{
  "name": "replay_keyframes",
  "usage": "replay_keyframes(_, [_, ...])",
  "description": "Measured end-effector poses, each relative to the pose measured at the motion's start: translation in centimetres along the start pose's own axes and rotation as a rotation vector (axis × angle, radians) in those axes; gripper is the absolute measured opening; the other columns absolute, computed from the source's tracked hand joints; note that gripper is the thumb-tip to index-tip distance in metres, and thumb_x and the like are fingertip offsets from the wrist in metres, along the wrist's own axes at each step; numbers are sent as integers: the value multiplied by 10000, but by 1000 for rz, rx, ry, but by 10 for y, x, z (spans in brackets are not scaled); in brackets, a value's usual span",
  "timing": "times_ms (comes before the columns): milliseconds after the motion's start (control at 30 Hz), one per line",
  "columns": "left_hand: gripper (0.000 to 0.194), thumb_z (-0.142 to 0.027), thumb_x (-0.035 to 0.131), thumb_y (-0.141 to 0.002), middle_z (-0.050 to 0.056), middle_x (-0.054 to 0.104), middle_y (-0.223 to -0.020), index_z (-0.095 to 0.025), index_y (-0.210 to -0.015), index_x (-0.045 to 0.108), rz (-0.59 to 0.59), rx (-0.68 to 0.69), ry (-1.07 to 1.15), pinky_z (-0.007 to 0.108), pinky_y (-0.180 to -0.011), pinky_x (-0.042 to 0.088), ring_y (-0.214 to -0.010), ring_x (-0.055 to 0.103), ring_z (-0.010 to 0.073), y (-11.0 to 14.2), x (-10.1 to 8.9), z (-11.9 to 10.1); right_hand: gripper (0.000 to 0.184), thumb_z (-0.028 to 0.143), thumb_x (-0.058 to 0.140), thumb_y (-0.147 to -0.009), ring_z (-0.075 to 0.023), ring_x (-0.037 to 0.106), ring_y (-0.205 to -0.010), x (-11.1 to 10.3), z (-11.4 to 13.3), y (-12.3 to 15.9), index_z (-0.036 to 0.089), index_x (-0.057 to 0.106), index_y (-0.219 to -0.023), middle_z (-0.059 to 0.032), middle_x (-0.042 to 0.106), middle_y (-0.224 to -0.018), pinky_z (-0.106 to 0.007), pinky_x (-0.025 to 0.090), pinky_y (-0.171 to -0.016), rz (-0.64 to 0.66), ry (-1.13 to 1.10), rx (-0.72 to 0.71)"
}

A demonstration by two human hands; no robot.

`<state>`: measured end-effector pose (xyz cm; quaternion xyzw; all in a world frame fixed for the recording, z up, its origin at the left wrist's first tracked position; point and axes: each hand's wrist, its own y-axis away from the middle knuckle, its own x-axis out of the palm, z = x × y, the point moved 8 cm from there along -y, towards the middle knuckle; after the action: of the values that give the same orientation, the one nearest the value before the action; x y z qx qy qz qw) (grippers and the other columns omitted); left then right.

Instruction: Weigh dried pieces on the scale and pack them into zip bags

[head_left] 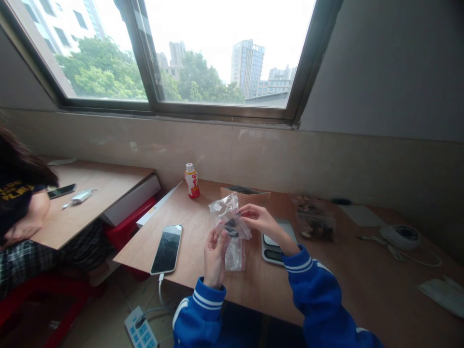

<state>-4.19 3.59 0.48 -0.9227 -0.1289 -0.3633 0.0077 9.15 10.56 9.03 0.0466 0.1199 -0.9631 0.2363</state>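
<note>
A clear zip bag (243, 229) with dark pieces inside is held up over the table between my two hands. My left hand (215, 251) pinches its lower left side. My right hand (261, 223) is closed on the upper right edge, fingertips at the bag's top. Another clear plastic bag (220, 206) shows just behind it, and more clear bags (235, 256) lie on the table below. Right of these, partly under my right forearm, sits a small digital scale (272, 255). What the dark pieces are I cannot make out.
A phone (166, 249) on a charging cable lies left, a red-and-white bottle (192, 181) behind it. An open cardboard box (250, 192) stands at the back. Filled bags (315, 220) and a white round device (400, 237) are right. Another person (21, 203) sits left; a power strip (140, 328) is below.
</note>
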Motion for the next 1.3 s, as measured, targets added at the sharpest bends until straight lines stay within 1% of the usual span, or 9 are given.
replay_keyframes(200, [413,-233,731,-748,60,613,-1282,-231,-1142,608,-50,-34,72,272,-986,448,-1172,571,184,-2,-8,2,339,447,752,-683,-202,665,-815,-29,22,-1,189,665,-884,-63,695,-893,-331,561,-689,-190,9,-54])
replay_keyframes(400, [409,-196,734,-742,56,634,-1252,-221,-1130,605,-69,-50,103,212,-902,489,-1105,608,144,-4,-14,2,266,421,670,-789,-178,665,-834,-58,66,-9,216,636,-954,-49,692,-978,-307,549,-741,-461,196,-347])
replay_keyframes(500, [395,-190,736,-739,50,635,-1252,-221,-1113,615,-78,-54,103,205,-894,492,-1105,607,140,-2,-16,1,158,352,584,-867,-189,651,-901,-49,75,-17,227,647,-940,-43,676,-998,-317,530,-797,-400,482,-438])
replay_keyframes(667, [357,-181,724,-752,50,636,-1245,-216,-1093,625,-80,-58,88,198,-891,492,-1129,595,143,-1,-16,1,194,256,471,-935,-207,633,-965,-33,53,-25,224,657,-983,-53,689,-1015,-379,488,-889,-213,873,-408])
replay_keyframes(833, [371,-195,721,-756,60,625,-1260,-214,-1110,613,-70,-45,88,218,-916,484,-1161,578,158,-2,-15,0,241,327,485,-931,-290,444,-1262,-33,53,-18,213,697,-933,-109,517,-1353,-491,346,-1050,-291,1149,-401])
replay_keyframes(967, [400,-199,740,-733,60,625,-1257,-220,-1105,595,-52,-23,118,260,-953,472,-1186,561,176,-4,-9,-2,287,350,427,-949,-250,548,-1111,-29,79,-1,210,672,-999,-115,585,-1216,-432,427,-970,-409,863,-425])
replay_keyframes(1033, [414,-212,744,-728,56,633,-1240,-228,-1111,587,-19,1,124,284,-970,463,-1181,565,183,-5,-5,-4,286,336,411,-953,-195,620,-914,-13,76,-1,202,660,-997,-79,655,-1010,-340,499,-829,-246,620,-353])
replay_keyframes(1133, [444,-231,744,-728,47,651,-1198,-241,-1139,577,29,34,106,296,-971,458,-1133,596,182,-4,0,-7,235,315,459,-925,-139,610,-677,18,54,-4,192,642,-1006,-25,672,-826,-247,490,-615,53,423,-163])
replay_keyframes(1300, [467,-228,747,-723,43,689,-1103,-241,-1154,568,40,30,103,274,-931,469,-1034,642,157,-1,-2,-6,197,351,591,-849,-127,558,-653,26,25,-9,175,632,-927,-10,642,-804,-240,451,-598,52,449,-68])
